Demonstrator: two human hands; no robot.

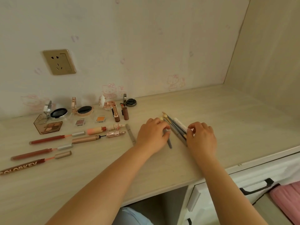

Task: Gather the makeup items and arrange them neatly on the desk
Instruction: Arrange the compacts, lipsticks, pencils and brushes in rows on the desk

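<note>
At mid-frame on the worktop (pixel 162 168), the left hand (pixel 152 135) pinches one grey pencil (pixel 169 143) in its grip while the right hand (pixel 201 137), fingers curled, presses against the bundle of pencils (pixel 176 127) between them.

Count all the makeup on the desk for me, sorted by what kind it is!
Open round compacts: 4
Eyeshadow palettes and small pans: 3
Upright lipsticks: 2
Opened tubes lying flat: 5
Lone grey pencil: 1
Pencils bunched between the hands: about 6, partly hidden
Total: about 21
</note>
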